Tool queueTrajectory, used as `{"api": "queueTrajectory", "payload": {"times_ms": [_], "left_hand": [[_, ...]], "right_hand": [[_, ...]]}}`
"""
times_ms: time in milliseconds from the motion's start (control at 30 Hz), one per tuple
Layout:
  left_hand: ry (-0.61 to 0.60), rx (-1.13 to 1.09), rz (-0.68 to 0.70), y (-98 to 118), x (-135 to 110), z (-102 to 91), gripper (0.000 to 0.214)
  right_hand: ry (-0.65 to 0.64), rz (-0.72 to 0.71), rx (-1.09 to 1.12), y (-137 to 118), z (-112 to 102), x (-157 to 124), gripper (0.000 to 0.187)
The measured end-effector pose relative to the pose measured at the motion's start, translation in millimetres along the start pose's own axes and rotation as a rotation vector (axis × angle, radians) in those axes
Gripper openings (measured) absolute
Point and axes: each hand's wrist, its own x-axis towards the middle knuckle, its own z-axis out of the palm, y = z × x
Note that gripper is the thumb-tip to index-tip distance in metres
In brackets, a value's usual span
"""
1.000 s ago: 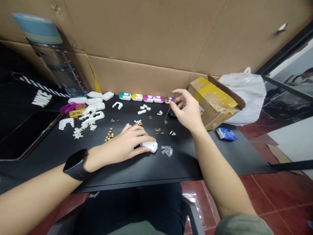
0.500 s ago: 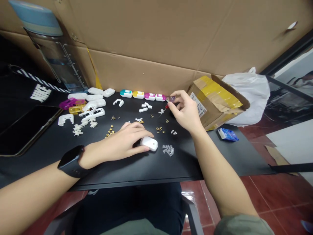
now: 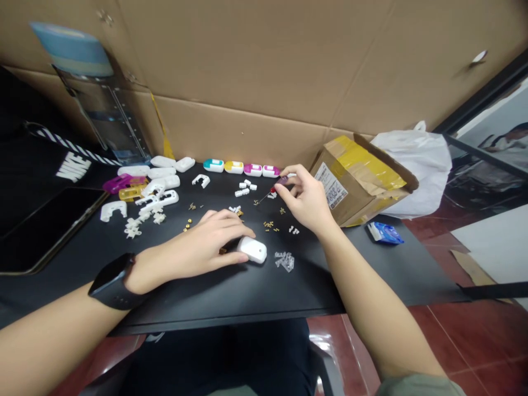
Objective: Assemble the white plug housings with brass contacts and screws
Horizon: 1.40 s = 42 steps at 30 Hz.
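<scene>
My left hand (image 3: 202, 247) rests its fingers around a white oval plastic shell (image 3: 252, 250) on the black desk (image 3: 231, 297). My right hand (image 3: 306, 199) pinches a small screwdriver (image 3: 274, 188) with a purple handle by the fingertips, its thin shaft slanting down to the left above the desk. Just beyond the fingers lies a row of coloured and white capsule casings (image 3: 241, 168). Small brass screws (image 3: 269, 224) sit between my hands, near a cluster of clear plastic pieces (image 3: 285, 262). The screwdriver's tip is not touching anything I can make out.
Several white and coloured plastic parts (image 3: 150, 190) are heaped at the left. A taped cardboard box (image 3: 358, 187) and a white plastic bag (image 3: 416, 170) stand at the right. A black tablet or phone (image 3: 45, 231) lies at the far left. A cardboard sheet (image 3: 247, 66) rises behind.
My right hand has moved left and lower, and the screwdriver has swung from pointing down to slanting left. My left hand stays on the shell. The view has shifted slightly.
</scene>
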Motion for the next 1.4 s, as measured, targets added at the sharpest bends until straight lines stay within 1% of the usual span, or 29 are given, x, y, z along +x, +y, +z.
{"api": "queueTrajectory", "payload": {"times_ms": [233, 333, 500, 667, 1000, 1133, 1300, 1400], "left_hand": [[-0.004, -0.071, -0.04, 1, -2, 0.9, 0.039], [-0.019, -0.113, -0.081, 0, -1, 1.3, 0.041], [-0.048, -0.156, -0.144, 3, 0, -2.5, 0.046], [-0.01, -0.183, -0.108, 4, 3, -6.7, 0.048], [0.002, -0.156, -0.065, 1, 2, -8.4, 0.047], [0.013, -0.163, -0.036, 0, 3, -6.4, 0.051], [0.076, -0.147, 0.028, -7, 5, -1.3, 0.055], [0.092, -0.119, 0.062, -9, 5, -0.8, 0.059]], "right_hand": [[0.031, 0.039, 0.006, -2, -7, -1, 0.023], [0.016, 0.051, 0.025, -5, -8, -2, 0.021], [0.036, 0.082, 0.031, -5, -8, -3, 0.022], [0.066, 0.074, 0.022, -1, -9, -3, 0.03], [0.08, 0.066, 0.01, -5, -13, -2, 0.025], [0.072, 0.077, 0.017, -4, -14, -3, 0.026], [0.095, 0.03, -0.028, 3, -16, -3, 0.03], [0.104, 0.013, -0.06, 8, -17, -1, 0.032]]}}
